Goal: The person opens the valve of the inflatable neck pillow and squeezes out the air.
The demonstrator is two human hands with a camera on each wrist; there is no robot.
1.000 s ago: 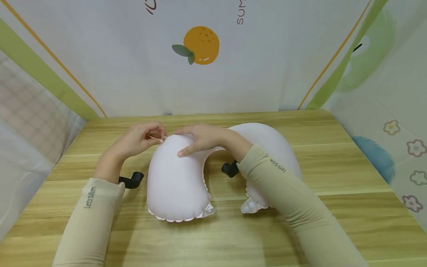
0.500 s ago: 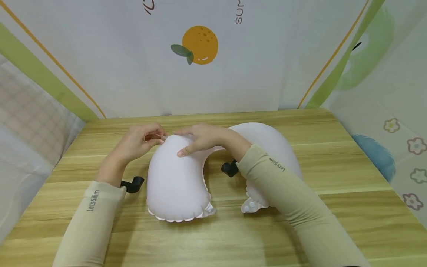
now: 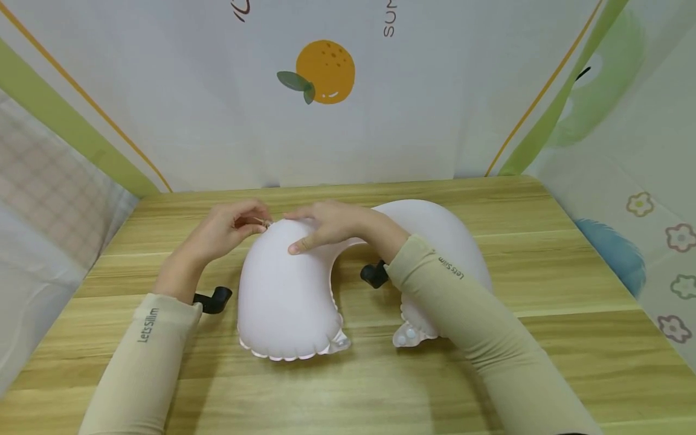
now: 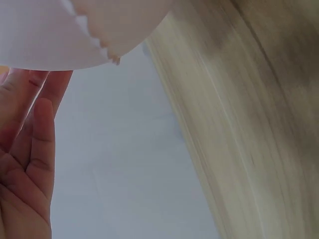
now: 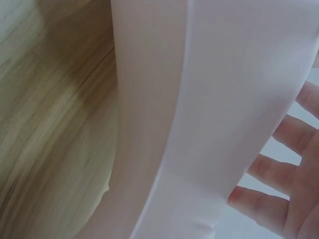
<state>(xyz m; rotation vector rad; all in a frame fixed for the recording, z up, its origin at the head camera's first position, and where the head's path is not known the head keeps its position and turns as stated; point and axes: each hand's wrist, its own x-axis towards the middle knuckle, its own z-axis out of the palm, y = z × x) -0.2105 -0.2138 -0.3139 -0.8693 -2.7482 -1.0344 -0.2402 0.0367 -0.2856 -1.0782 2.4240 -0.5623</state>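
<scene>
A pale pink inflatable U-shaped neck pillow [image 3: 285, 296], puffed full, lies on the table with its two ends toward me. At the far left edge of the pillow, my left hand [image 3: 217, 229] pinches a small clear valve [image 3: 267, 224] between thumb and fingertips. In the left wrist view, the fingers [image 4: 44, 134] reach up behind the pillow, which hides their tips. My right hand [image 3: 331, 226] rests on top of the pillow's left arm, thumb toward me and fingers over the far side. In the right wrist view its fairly straight fingers [image 5: 264, 206] touch the pillow's surface.
The wood-grain table [image 3: 304, 399] runs back to a white curtain [image 3: 413, 121] printed with an orange. Snap tabs [image 3: 406, 335] stick out from the pillow's ends. A black wrist mount [image 3: 214, 300] juts from the left wrist, another black mount [image 3: 374, 275] from the right.
The left wrist shifts slightly while its fingers stay at the valve. The right hand and the pillow hold nearly the same place.
</scene>
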